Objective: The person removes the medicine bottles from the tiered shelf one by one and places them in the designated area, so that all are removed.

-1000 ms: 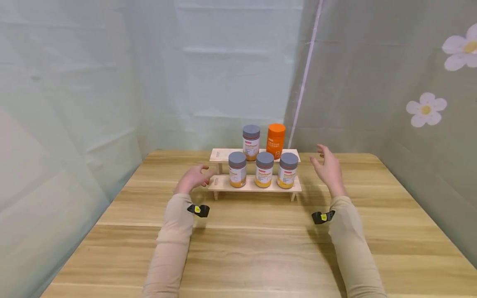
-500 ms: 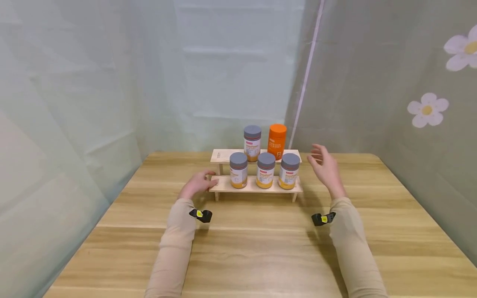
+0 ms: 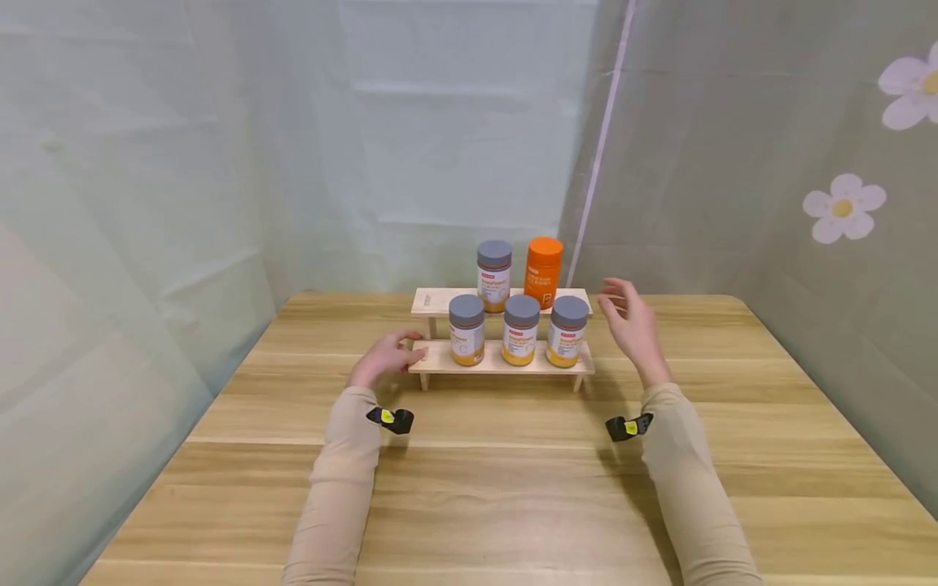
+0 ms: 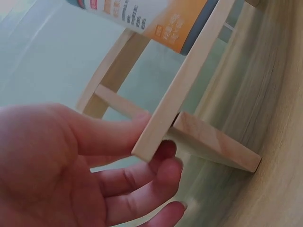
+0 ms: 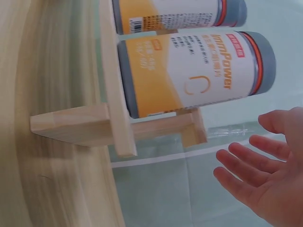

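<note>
A two-tier wooden display stand [image 3: 498, 366] stands toward the back of the table. My left hand [image 3: 386, 358] pinches the left end of its lower shelf [image 4: 182, 87], thumb on top and fingers beneath. To the right of the stand, my right hand [image 3: 634, 330] is raised with loosely spread fingers and touches nothing. Three grey-lidded supplement jars line the lower shelf; the rightmost jar [image 5: 196, 73] is nearest my right hand. On the upper shelf, another grey-lidded jar [image 3: 494, 277] stands beside an orange jar [image 3: 543, 273].
The wood-grain table [image 3: 498, 488] extends on both sides of the stand and in front of it. Pale fabric [image 3: 469, 146] hangs close behind the table, with a grey flowered sheet [image 3: 733, 163] on the right. Each sleeve carries a small black wrist camera [image 3: 399, 421].
My left hand has moved right to the stand and taken hold of the lower shelf's end. My right hand has drifted slightly left, closer to the stand. The jars keep their places.
</note>
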The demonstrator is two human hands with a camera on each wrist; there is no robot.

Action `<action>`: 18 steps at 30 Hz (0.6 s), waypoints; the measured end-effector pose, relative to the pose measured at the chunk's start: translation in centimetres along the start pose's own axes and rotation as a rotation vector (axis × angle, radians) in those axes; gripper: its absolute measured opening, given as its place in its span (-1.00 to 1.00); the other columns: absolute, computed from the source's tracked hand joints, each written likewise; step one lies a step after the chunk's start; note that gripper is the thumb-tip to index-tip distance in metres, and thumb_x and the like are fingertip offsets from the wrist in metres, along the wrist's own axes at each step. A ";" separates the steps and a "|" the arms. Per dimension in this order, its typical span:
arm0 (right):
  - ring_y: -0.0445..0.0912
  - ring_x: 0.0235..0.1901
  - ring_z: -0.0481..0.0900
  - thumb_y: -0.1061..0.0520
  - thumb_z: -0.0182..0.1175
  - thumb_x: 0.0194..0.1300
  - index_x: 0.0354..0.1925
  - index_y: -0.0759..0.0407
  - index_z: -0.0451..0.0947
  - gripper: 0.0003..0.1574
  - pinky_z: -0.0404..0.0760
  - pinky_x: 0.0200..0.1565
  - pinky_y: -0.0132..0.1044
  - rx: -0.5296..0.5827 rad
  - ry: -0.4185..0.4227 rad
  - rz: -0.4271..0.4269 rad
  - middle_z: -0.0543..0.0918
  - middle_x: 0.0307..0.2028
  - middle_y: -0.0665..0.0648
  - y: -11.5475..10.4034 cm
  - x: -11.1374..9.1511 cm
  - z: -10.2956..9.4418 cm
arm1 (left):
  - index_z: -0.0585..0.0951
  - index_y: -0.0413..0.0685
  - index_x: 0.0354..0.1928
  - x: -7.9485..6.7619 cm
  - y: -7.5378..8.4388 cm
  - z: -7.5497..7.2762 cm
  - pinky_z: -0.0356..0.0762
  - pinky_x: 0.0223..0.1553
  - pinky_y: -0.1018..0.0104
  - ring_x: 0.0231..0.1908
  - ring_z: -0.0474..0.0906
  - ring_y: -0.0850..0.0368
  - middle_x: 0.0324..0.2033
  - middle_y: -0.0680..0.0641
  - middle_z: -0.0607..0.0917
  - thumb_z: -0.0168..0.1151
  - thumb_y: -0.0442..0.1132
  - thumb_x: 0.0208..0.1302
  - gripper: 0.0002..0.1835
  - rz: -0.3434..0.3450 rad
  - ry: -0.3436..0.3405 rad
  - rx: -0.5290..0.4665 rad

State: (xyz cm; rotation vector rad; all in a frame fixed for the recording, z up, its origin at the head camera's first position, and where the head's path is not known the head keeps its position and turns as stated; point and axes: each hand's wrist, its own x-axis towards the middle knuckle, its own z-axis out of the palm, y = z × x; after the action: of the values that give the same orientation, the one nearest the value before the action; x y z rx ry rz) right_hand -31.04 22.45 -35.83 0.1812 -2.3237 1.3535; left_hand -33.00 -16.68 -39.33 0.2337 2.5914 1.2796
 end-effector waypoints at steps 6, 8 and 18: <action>0.29 0.14 0.52 0.21 0.00 0.46 0.24 0.34 0.35 -0.56 0.47 0.22 0.09 -0.018 -0.021 -0.006 0.52 0.13 0.43 0.0 0.1 0.6 | 0.32 -0.15 0.33 0.3 -1.0 0.0 0.49 -0.35 0.31 -0.50 0.44 0.20 -0.51 0.03 0.47 0.09 -0.11 0.43 -0.49 -0.040 -0.039 -0.075; 0.29 0.14 0.52 0.20 -0.01 0.47 0.23 0.35 0.35 -0.57 0.46 0.22 0.09 -0.021 -0.025 -0.008 0.52 0.13 0.43 -0.1 0.1 0.7 | 0.31 -0.13 0.34 0.4 -1.1 0.0 0.52 -0.32 0.29 -0.47 0.48 0.19 -0.45 0.01 0.50 0.08 -0.10 0.44 -0.48 -0.044 -0.051 -0.091; 0.20 0.21 0.46 -0.06 0.02 0.48 0.29 0.26 0.33 -0.42 0.37 0.29 0.06 0.069 -0.119 0.034 0.49 0.22 0.33 -1.6 0.3 0.4 | 0.30 -0.10 0.31 0.1 -1.7 -0.2 0.55 -0.35 0.30 -0.44 0.55 0.17 -0.30 -0.12 0.56 0.14 0.00 0.38 -0.43 -0.006 -0.107 -0.178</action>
State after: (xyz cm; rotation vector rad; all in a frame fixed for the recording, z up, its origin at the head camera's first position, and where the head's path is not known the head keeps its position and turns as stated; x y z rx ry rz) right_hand -30.87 21.28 -34.61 0.2512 -2.3887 1.4775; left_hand -33.22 -17.78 -40.57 0.2537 2.3712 1.4440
